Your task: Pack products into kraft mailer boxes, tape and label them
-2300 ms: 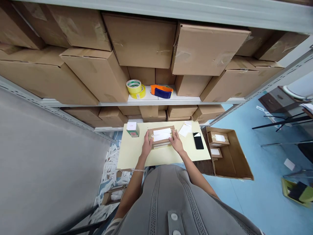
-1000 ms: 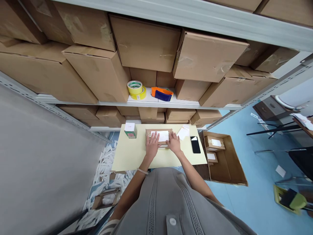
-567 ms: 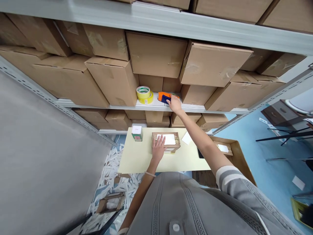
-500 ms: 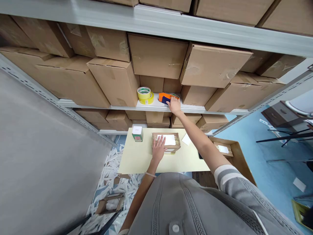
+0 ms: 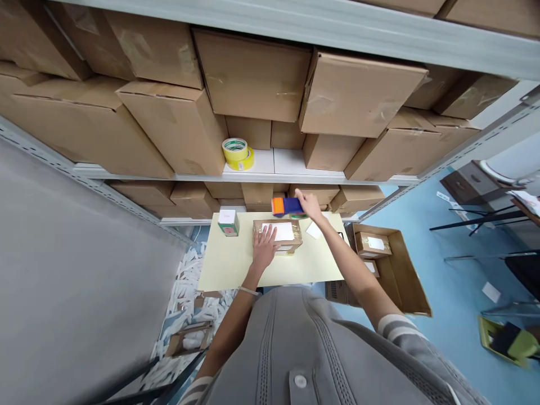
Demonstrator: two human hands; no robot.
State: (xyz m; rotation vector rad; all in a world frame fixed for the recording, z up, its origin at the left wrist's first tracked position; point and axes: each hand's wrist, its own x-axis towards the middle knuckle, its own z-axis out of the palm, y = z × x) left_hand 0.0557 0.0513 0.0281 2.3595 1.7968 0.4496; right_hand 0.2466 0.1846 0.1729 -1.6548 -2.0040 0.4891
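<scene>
A small brown cardboard parcel (image 5: 283, 234) with a white label lies on the pale yellow table (image 5: 236, 264). My left hand (image 5: 265, 248) rests flat on the parcel's near left part, fingers spread. My right hand (image 5: 310, 205) is closed on an orange and blue tape dispenser (image 5: 285, 206), held in the air just above the parcel's far edge. A small white and green box (image 5: 228, 221) stands on the table left of the parcel.
Two yellow tape rolls (image 5: 237, 152) sit on the shelf among large cardboard boxes (image 5: 177, 126). An open carton (image 5: 394, 270) with small labelled parcels lies on the blue floor to the right. White paper strips (image 5: 185, 287) litter the floor at left. A paper slip (image 5: 315, 229) lies on the table.
My right hand left the parcel, reached up to the shelf, gripped the tape dispenser and has brought it down above the parcel. My left hand stayed on the parcel.
</scene>
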